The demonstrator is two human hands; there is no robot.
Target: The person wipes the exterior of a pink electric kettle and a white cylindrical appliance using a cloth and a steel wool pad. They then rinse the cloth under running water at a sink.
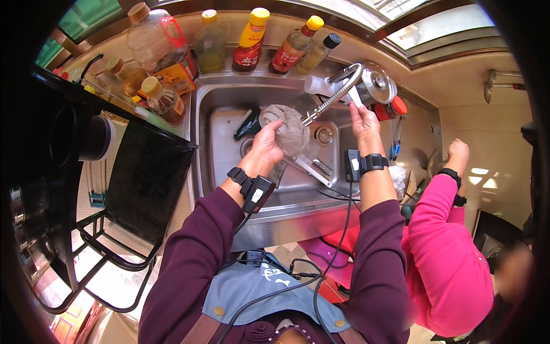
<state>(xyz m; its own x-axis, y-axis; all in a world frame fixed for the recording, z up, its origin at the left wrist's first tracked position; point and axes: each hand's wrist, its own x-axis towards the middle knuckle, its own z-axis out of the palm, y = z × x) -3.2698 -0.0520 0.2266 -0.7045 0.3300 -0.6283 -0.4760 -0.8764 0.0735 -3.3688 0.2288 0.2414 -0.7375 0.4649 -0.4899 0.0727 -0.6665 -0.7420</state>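
Observation:
My left hand [265, 145] grips a bunched grey-beige cloth [287, 131] over the stainless steel sink [215, 172]. The end of a flexible metal faucet spout [339, 96] points at the cloth's right side. My right hand [365, 124] has its fingers on the white lever [355, 95] of the faucet's white body [320, 87]. Below the cloth in the basin lies a tool with a white handle [313, 171], its other end partly hidden. A black-handled item [248, 124] rests at the basin's left, close to a drain [247, 146].
Sauce bottles [249, 41] and a large plastic jug [150, 38] line the ledge behind the sink. A glass-lidded pot [378, 84] and a red-lidded jar [397, 106] stand right. A black rack [146, 189] is at left. Another person in a pink sleeve [447, 258] stands at right.

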